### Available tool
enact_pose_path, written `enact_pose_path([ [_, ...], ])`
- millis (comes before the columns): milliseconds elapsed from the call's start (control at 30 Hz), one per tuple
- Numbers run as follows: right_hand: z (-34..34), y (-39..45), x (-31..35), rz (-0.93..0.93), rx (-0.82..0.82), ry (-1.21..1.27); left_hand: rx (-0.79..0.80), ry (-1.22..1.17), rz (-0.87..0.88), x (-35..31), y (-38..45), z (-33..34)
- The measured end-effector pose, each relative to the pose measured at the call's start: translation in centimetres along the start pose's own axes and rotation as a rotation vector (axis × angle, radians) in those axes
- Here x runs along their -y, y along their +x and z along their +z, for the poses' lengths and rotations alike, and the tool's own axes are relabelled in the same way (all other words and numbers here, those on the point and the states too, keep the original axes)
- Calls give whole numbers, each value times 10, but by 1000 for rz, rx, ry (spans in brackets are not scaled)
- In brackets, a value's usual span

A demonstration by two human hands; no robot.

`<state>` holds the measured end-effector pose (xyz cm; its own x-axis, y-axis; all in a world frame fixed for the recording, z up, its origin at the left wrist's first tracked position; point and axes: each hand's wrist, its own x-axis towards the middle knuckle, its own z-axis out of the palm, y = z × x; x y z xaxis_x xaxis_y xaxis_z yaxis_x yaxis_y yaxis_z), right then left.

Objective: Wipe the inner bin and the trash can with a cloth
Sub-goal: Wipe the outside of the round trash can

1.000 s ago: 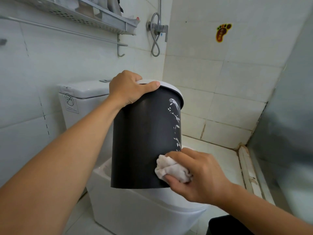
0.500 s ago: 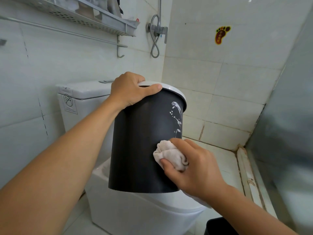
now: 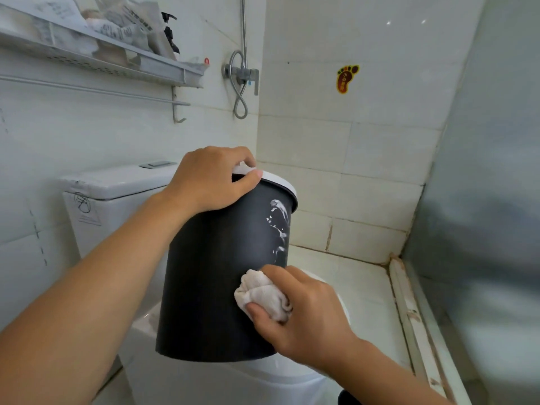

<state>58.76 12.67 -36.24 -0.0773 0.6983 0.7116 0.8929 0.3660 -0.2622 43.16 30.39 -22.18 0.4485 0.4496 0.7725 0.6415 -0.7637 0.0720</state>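
The trash can (image 3: 216, 276) is held above the closed toilet (image 3: 204, 381), the left hand (image 3: 210, 179) gripping its white rim. The right hand (image 3: 304, 314), pinching the bunched cloth (image 3: 260, 293), has slid back down the wall: wiping continues.

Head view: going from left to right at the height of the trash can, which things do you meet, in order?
Toilet tank → left hand gripping the rim → black trash can → white cloth → right hand → tiled wall.
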Motion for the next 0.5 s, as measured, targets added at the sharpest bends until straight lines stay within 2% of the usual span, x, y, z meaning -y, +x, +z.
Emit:
enact_pose_path([
  [100, 2, -3, 1, -11, 11, -2, 6, 77, 21, -10, 5, 3],
  [300, 2, -4, 3, -44, 20, 22, 116, 160, 54, -15, 9, 4],
  [400, 0, -4, 3, -63, 32, 28, 52, 132, 51, -13, 5, 7],
  [500, -3, -4, 2, -76, 34, 12, -79, 79, 105, -14, 0, 12],
])
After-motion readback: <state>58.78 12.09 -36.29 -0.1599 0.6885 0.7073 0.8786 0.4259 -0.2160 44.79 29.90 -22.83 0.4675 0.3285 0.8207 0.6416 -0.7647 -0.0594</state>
